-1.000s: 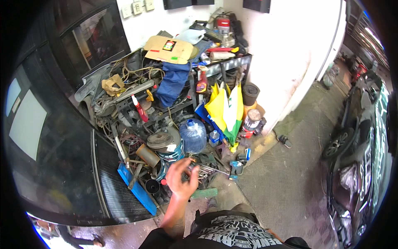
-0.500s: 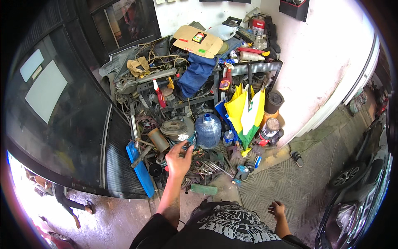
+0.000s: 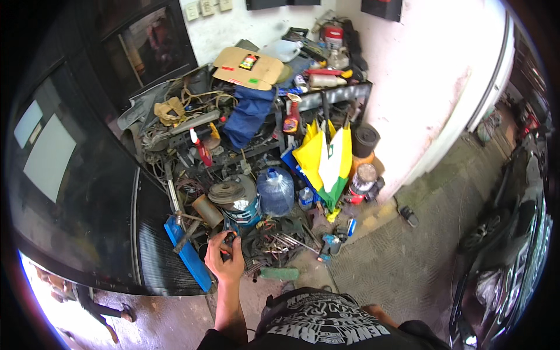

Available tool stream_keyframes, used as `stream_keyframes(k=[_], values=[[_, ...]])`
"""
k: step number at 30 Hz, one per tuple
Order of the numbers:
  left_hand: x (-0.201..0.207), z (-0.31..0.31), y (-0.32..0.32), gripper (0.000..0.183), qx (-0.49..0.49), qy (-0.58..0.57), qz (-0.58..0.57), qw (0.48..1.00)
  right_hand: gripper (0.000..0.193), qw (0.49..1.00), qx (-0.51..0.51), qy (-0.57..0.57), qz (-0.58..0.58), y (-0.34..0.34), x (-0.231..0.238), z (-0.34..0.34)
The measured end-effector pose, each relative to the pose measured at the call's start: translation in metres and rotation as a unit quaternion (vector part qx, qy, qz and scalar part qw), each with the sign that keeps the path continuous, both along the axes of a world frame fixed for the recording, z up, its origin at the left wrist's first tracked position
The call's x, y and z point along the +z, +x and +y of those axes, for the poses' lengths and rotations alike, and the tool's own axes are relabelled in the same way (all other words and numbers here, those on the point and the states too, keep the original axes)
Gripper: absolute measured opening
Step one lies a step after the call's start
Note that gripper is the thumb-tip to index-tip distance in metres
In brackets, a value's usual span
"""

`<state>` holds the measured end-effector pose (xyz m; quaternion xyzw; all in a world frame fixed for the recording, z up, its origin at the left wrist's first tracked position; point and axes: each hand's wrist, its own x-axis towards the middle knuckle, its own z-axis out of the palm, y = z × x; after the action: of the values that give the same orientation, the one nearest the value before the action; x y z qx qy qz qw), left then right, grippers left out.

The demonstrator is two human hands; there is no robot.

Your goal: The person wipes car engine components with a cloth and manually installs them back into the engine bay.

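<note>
My left hand (image 3: 224, 259) is raised in front of the clutter, its fingers curled and pinching a small dark, roundish part (image 3: 231, 238) whose kind I cannot make out. Past it stands a blue-labelled bucket (image 3: 248, 214) with coiled dark material (image 3: 226, 192) on top. To the right of the hand lies a pile of metal tools (image 3: 279, 242) on the floor. A green block (image 3: 279, 273) lies nearer to me. My right forearm (image 3: 382, 315) shows beside my shirt, but the fingers of that hand are hidden.
A rack (image 3: 341, 92) heaped with parts and bottles stands against the wall. Before it are a large water jug (image 3: 275, 192) and a folded yellow, white and green umbrella (image 3: 331, 160). A blue panel (image 3: 188, 254) leans at left. A car (image 3: 501, 256) stands at right.
My left hand has come down and nearer to me with the small dark part. My right hand has drawn in against my body, out of sight. The view has shifted to the right.
</note>
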<state>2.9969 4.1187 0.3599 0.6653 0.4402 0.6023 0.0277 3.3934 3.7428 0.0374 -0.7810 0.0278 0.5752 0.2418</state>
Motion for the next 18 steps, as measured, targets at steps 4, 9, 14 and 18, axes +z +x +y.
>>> stream_keyframes(k=[4,9,14,18], values=[[-0.011,0.010,0.007,0.028,-0.022,-0.187,0.025,0.982,0.034,0.995,-0.086,-0.004,0.052,0.003,0.011,-0.006],[-0.018,0.026,0.018,0.030,-0.054,-0.233,0.068,0.969,0.038,0.992,-0.110,0.067,0.008,0.016,0.005,0.018],[-0.004,0.024,0.026,0.028,-0.066,-0.096,0.039,0.992,0.038,0.992,-0.094,0.088,-0.002,0.007,0.014,0.039],[0.018,0.015,0.008,0.032,-0.040,-0.092,0.006,0.995,0.038,0.999,-0.017,0.005,0.043,-0.007,0.003,0.046]])
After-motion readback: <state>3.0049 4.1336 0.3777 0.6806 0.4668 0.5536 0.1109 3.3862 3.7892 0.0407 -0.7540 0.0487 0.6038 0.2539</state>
